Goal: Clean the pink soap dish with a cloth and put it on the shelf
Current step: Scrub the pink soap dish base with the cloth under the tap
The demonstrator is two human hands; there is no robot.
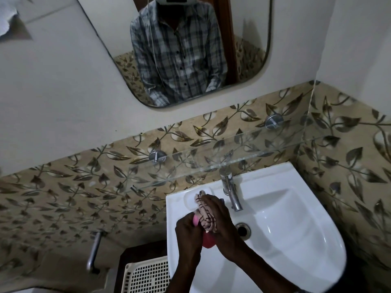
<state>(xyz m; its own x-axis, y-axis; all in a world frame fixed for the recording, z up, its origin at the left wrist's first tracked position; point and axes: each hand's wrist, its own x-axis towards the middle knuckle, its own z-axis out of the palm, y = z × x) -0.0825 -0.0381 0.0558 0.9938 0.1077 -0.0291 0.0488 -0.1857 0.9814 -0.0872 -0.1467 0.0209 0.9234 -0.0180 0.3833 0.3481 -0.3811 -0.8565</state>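
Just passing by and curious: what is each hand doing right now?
Left hand: grips the pink soap dish.
Right hand: holds the cloth against the dish.

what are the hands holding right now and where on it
The left hand grips the pink soap dish by its left side. The right hand holds the bunched cloth, fingers curled over it, against the dish.

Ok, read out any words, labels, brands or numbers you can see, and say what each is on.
There is no text to read anywhere in this view.
The soap dish, cloth, tap, sink, shelf and basket show no lettering, label or number.
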